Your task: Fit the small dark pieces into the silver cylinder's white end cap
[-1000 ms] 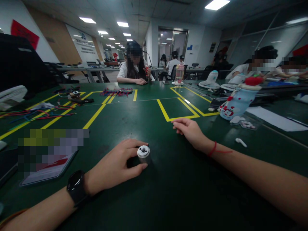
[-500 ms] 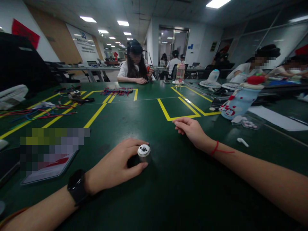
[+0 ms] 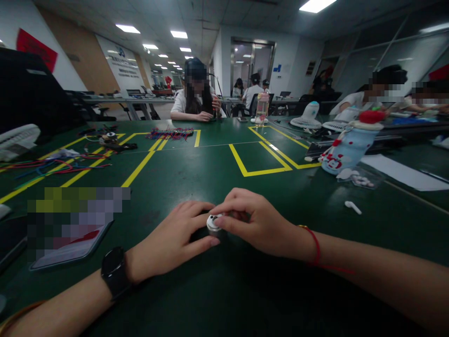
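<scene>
A small metal cylinder [image 3: 213,225] with a white top and dark holes stands upright on the green table [image 3: 168,180]. My left hand [image 3: 175,236] rests on the table with thumb and fingers around the cylinder's left side. From the right, my right hand [image 3: 257,220] reaches over the cylinder, thumb and index fingertip at its white top. The fingers partly cover that top, and whether anything small sits between them cannot be made out.
Coloured wires [image 3: 66,164] and a wire bundle [image 3: 171,133] lie at the left and back. A blue bottle [image 3: 351,147], a white earbud [image 3: 352,207] and paper [image 3: 407,172] are at the right. A person [image 3: 196,96] sits opposite.
My right hand has moved left and nearer, from beside the yellow tape to the cylinder's top. The cylinder and my left hand have shifted slightly right.
</scene>
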Available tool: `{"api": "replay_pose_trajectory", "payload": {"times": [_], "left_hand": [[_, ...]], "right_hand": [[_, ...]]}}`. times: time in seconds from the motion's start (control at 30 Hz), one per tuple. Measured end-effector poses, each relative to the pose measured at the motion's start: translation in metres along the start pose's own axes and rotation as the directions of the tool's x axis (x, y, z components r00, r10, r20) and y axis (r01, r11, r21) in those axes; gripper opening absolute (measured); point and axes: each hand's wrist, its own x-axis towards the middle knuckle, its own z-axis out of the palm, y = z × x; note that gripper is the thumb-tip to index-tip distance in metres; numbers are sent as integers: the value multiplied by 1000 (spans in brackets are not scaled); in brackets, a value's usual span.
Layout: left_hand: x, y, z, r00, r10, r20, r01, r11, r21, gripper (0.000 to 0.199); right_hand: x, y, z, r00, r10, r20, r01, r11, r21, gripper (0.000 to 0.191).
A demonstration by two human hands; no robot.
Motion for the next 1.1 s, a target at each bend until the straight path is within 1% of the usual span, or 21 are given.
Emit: {"api": "replay_pose_trajectory", "payload": {"times": [0.1,0.23,0.3,0.43,0.53,0.57,0.63,0.73,0.8,0.87,1.1], "left_hand": [[1,0,-1,1000,3,27,-3,1000,17,35],[1,1,-1,999,8,35,-9,1000,24,39],[0,2,-2,999,6,40,-8,999,33,38],[0,3,-3,998,2,61,-6,999,51,34],[-1,3,-4,999,8,52,-10,999,31,29],[-1,3,-5,999,11,42,-12,1000,17,28],[-3,2,-5,1000,12,14,-12,1000,-22,29],[-5,0,-5,999,3,-35,-5,997,-74,36],[-6,-1,-5,999,-3,-52,-1,996,-86,39],[-6,-1,-5,998,-2,-60,-3,996,-88,40],[-5,-2,-4,998,-3,-63,-2,996,-90,43]], "right_hand": [[-1,-2,5,1000,-1,-9,1,1000,-18,15],[-1,0,7,998,43,-39,-45,998,-33,16],[-1,-1,7,998,33,-51,-35,999,-29,14],[0,-3,3,994,-11,-110,12,1000,3,13],[-1,3,-4,989,42,-144,-37,999,37,17],[-3,6,-6,989,64,-130,-60,998,32,17],[-7,15,-11,996,79,-36,-79,997,-15,16],[-14,25,-16,986,34,163,-9,989,-148,12],[-16,29,-16,974,13,225,37,975,-220,12],[-17,30,-16,973,9,229,50,967,-251,12],[-16,28,-15,978,7,210,52,960,-276,14]]}}
